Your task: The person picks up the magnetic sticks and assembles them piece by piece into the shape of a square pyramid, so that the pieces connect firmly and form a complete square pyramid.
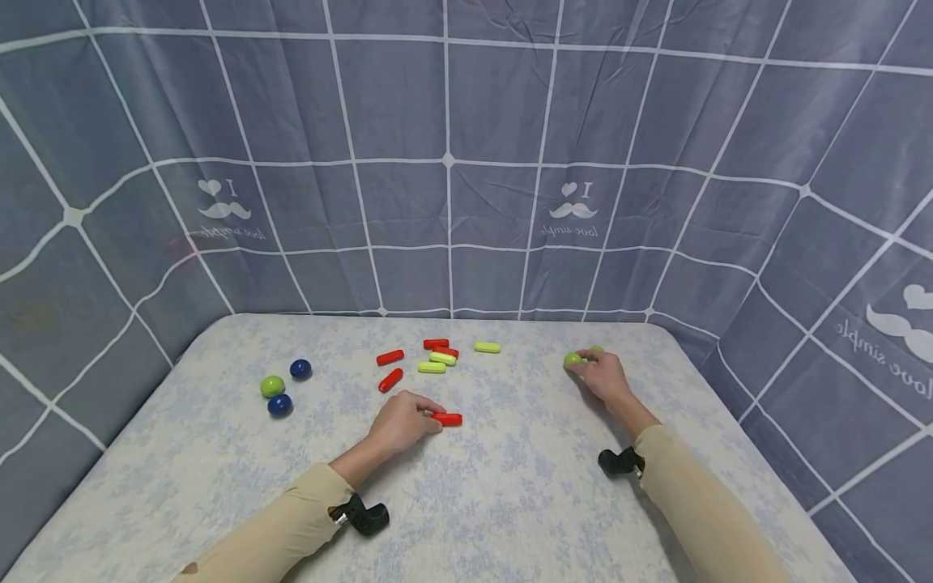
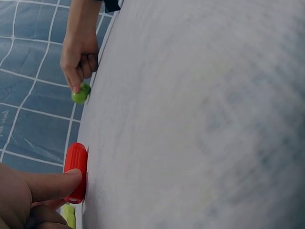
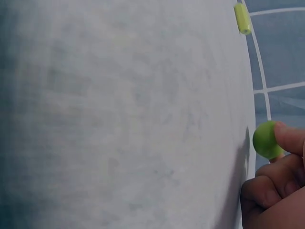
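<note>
Head view: the left hand [image 1: 399,423] rests on the bench [image 1: 510,486], its fingers touching the near end of a red capsule [image 1: 447,419]. To the right of this capsule, well apart, the right hand [image 1: 602,374] holds a green ball [image 1: 573,359] at its fingertips.

Left wrist view: one straight finger [image 2: 52,183] presses on the red capsule [image 2: 76,171], so it is touched rather than gripped. I think it could slide or roll away, because nothing closes around it.

Right wrist view: the curled fingers [image 3: 286,138] pinch the green ball [image 3: 267,140]. A light pinch on a smooth round thing may slip, and the ball could roll toward the bench edge.
</note>
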{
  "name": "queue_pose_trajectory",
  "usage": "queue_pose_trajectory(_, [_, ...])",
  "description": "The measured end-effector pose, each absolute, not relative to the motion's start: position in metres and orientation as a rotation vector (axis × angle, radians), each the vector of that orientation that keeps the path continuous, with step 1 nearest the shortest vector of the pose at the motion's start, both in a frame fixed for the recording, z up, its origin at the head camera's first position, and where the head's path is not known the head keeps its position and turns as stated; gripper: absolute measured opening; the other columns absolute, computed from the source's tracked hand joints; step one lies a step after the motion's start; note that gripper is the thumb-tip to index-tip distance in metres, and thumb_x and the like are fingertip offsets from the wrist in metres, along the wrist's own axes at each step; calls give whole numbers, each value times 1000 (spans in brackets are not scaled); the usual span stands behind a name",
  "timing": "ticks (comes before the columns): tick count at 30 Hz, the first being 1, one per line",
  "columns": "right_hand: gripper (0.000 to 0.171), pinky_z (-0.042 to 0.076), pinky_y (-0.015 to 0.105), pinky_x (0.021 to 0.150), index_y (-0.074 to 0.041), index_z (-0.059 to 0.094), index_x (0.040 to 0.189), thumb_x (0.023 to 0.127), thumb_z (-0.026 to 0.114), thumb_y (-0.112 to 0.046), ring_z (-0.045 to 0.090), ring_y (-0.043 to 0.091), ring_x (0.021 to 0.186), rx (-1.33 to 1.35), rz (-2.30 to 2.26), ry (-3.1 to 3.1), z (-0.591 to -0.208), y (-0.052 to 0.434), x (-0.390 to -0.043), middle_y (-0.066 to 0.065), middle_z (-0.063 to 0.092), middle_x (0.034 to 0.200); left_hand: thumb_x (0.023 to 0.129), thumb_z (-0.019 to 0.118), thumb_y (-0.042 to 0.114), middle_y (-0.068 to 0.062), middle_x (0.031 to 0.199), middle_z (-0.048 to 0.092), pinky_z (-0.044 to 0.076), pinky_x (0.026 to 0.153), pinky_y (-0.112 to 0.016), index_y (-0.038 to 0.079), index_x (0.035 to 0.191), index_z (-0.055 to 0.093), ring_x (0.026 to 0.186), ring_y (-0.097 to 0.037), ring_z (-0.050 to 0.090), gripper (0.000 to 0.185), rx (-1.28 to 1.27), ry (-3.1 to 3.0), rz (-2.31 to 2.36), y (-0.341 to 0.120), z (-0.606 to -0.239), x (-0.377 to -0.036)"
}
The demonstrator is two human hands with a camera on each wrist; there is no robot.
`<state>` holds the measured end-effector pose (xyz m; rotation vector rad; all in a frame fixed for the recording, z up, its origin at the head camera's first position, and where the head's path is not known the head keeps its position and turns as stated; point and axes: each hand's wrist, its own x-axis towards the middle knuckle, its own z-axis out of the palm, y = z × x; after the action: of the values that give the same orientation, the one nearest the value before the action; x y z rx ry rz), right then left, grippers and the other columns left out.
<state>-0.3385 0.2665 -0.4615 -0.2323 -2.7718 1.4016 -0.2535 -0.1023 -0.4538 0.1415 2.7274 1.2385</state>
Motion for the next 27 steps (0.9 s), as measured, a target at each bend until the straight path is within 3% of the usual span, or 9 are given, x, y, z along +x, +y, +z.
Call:
queue_pose_trajectory(3, [49, 47, 51, 99, 1, 59, 137, 98, 64, -29, 52, 41, 127, -201, 1378, -2786, -460, 262, -335, 28, 50, 144, 82, 80, 12, -3, 106, 73, 44, 66, -30, 15, 98, 82, 85, -16, 58, 16, 145, 2735, 1229, -103, -454, -253])
queue_pose_trajectory(5, [48, 51, 43, 82, 0, 60, 136, 97, 66, -27, 61, 33, 98, -176, 1375, -2788, -459, 259, -334, 24, 65, 118, 82, 80, 12, -4, 106, 72, 43, 66, -30, 15, 98, 82, 84, -16, 58, 16, 145, 2736, 1226, -103, -454, -253])
queue_pose_trajectory(8, [46, 42, 33, 65, 1, 61, 135, 96, 67, -24, 50, 18, 69, -124, 1377, -2790, -458, 255, -331, 8, 63, 81, 82, 80, 11, -3, 102, 72, 42, 64, -30, 15, 98, 82, 82, -17, 56, 17, 143, 2731, 1231, -102, -454, -253])
queue_pose_trajectory(11, [45, 39, 29, 62, 2, 62, 133, 96, 68, -24, 44, 12, 64, -70, 1387, -2792, -457, 249, -327, -4, 54, 70, 82, 80, 11, -1, 97, 71, 42, 63, -30, 14, 99, 82, 80, -17, 55, 17, 149, 2724, 1236, -102, -454, -253])
queue_pose_trajectory(14, [44, 39, 30, 62, 1, 63, 132, 96, 68, -24, 40, 12, 62, -32, 1421, -2792, -456, 243, -323, -6, 49, 67, 82, 80, 11, -2, 98, 71, 42, 63, -30, 15, 99, 82, 80, -17, 55, 17, 159, 2729, 1233, -102, -454, -253])
queue_pose_trajectory(21, [43, 43, 30, 65, -3, 65, 131, 96, 68, -28, 49, 12, 71, 33, 1433, -2816, -455, 229, -317, 2, 63, 81, 81, 80, 12, -4, 109, 73, 44, 66, -31, 17, 98, 82, 83, -16, 58, 18, 157, 2741, 1229, -103, -456, -254])
queue_pose_trajectory(27, [44, 36, 30, 58, -1, 65, 130, 95, 69, -27, 37, 13, 59, 96, 1478, -2819, -453, 214, -309, -4, 44, 63, 82, 79, 12, -1, 97, 72, 36, 60, -29, 16, 98, 82, 70, -16, 47, 17, 135, 2736, 1249, -101, -456, -255])
